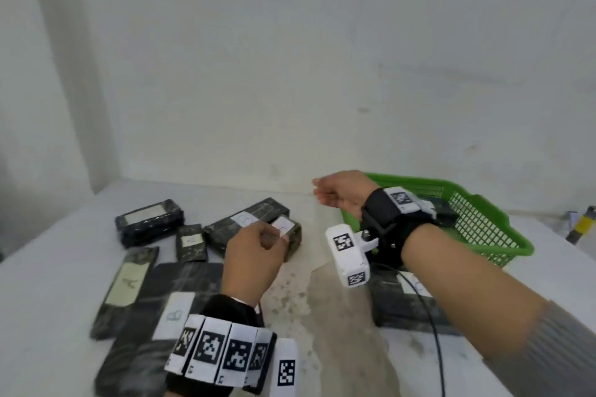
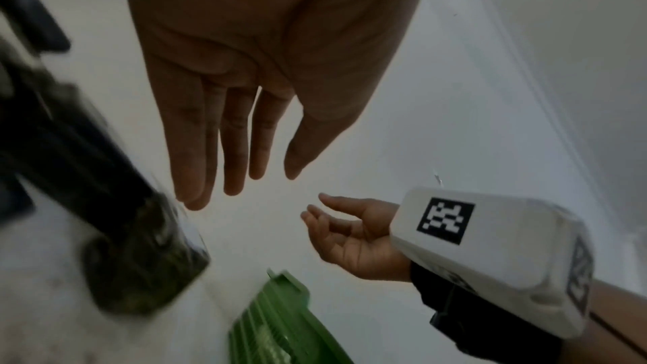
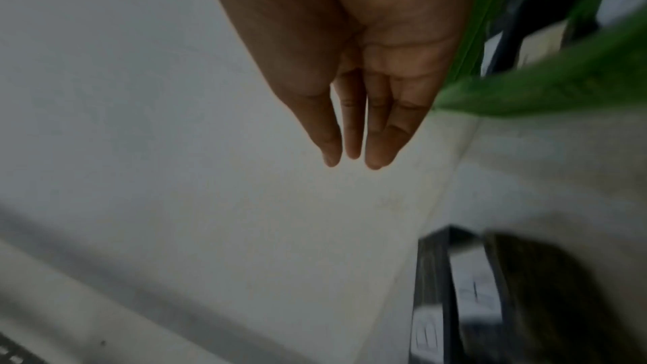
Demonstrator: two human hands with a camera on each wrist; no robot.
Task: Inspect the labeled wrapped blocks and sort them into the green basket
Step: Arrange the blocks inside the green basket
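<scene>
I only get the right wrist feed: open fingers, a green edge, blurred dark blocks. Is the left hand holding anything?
Observer: No. The left wrist view shows the left hand with straight fingers, holding nothing.
Operator: Where is it?
Observer: In the head view it hangs over a small labelled block beside a longer block; I cannot tell if they touch.
Operator: And my right hand?
Observer: The right hand is open by the left end of the green basket, on the blocks' side.

Green latticed basket (image 1: 503, 235), black-wrapped blocks (image 1: 148, 222) with white labels, black-and-white checkered wrist tags (image 1: 209, 348).
</scene>
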